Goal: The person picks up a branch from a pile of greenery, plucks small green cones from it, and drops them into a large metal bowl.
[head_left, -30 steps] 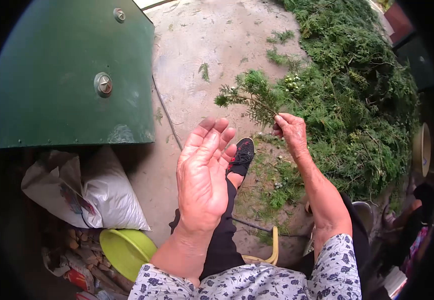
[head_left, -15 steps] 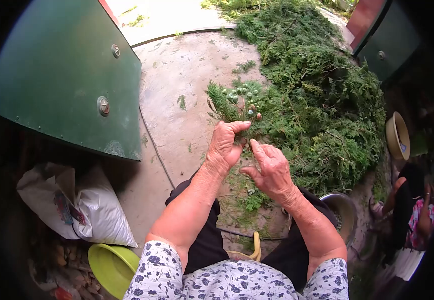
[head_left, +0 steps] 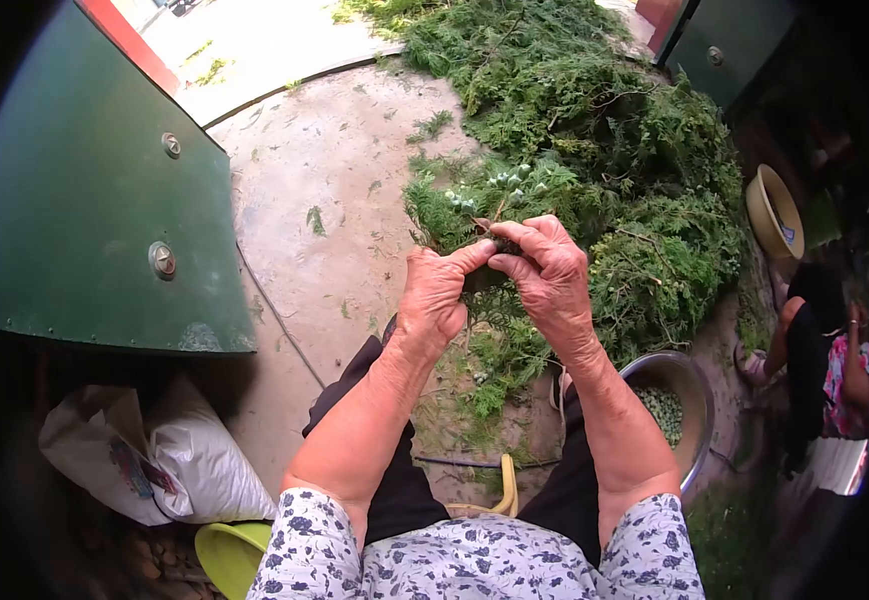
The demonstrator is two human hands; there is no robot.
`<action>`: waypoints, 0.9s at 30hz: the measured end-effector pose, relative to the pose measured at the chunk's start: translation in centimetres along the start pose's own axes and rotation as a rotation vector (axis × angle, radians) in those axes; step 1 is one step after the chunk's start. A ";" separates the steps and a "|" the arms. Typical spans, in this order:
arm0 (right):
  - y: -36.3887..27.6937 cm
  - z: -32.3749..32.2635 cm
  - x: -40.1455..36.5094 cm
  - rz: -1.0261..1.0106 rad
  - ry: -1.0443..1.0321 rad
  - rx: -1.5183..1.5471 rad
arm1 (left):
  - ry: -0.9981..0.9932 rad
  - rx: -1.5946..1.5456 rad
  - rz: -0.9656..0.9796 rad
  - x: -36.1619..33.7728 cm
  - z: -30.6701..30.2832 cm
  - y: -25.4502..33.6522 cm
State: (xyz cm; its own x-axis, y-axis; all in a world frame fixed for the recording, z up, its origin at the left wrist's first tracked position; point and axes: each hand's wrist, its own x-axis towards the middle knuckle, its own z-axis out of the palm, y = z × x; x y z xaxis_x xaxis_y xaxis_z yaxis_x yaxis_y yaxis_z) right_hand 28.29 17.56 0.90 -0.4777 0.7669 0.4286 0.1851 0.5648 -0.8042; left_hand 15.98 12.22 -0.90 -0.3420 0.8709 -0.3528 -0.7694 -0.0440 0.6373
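Out in front of my lap, my left hand (head_left: 436,290) is closed around an evergreen sprig (head_left: 424,215) with scale-like leaves. Pale green cones (head_left: 510,180) cluster at its top. My right hand (head_left: 546,275) pinches at the sprig's stem, its thumb and forefinger meeting the left thumb. Something small and dark shows between the fingertips; I cannot make out what it is. Beyond both hands lies a large heap of cut evergreen branches (head_left: 594,130). By my right knee, a metal basin (head_left: 699,400) holds many small green cones (head_left: 662,412).
A green metal door (head_left: 84,200) stands on the left, above a white sack (head_left: 204,455) and a lime-green basin (head_left: 216,560). At right are a beige basin (head_left: 762,205) and a seated person (head_left: 844,375). A cable (head_left: 279,320) crosses the concrete floor (head_left: 324,150).
My right hand has come up to the sprig and closed on it beside the left thumb. The view has shifted, bringing the cones in the metal basin into sight.
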 end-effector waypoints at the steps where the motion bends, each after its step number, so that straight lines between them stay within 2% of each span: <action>1: 0.4 0.0 0.0 -0.023 0.011 -0.011 | -0.024 0.015 0.029 0.1 0.0 -0.2; 8: 1.2 -0.9 -0.2 0.118 -0.011 0.071 | -0.061 0.065 0.004 -0.4 0.4 -0.4; 10: 1.7 -1.0 -0.3 0.213 -0.029 0.173 | -0.083 0.097 0.032 -0.3 0.4 -0.6; 13: 1.1 -1.6 0.0 0.141 -0.073 0.131 | -0.088 0.075 -0.024 -0.2 0.4 -0.6; 16: 1.9 -2.1 -0.2 0.067 -0.099 0.066 | -0.111 0.100 0.014 -0.2 0.7 -1.0; 20: 1.6 -2.3 -0.5 0.125 -0.094 0.076 | -0.115 0.121 0.007 -0.2 1.1 -1.2; 22: 0.7 -2.9 -0.4 0.593 -0.107 0.581 | -0.160 0.128 -0.009 -0.4 1.4 -1.0; 26: 1.1 -3.8 -0.3 0.664 -0.070 0.691 | -0.126 0.176 0.035 -0.3 1.6 -1.3; 27: 1.0 -4.1 -0.1 0.663 -0.065 0.819 | -0.084 0.189 0.024 -0.1 1.4 -1.3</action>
State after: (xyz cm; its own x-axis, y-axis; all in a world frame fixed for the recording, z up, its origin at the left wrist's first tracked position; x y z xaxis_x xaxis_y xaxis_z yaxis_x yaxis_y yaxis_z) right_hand 32.06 19.34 1.76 -0.5430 0.8151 -0.2018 -0.1985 -0.3581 -0.9123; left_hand 17.79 12.86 -0.69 -0.3063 0.9090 -0.2827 -0.6438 0.0209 0.7649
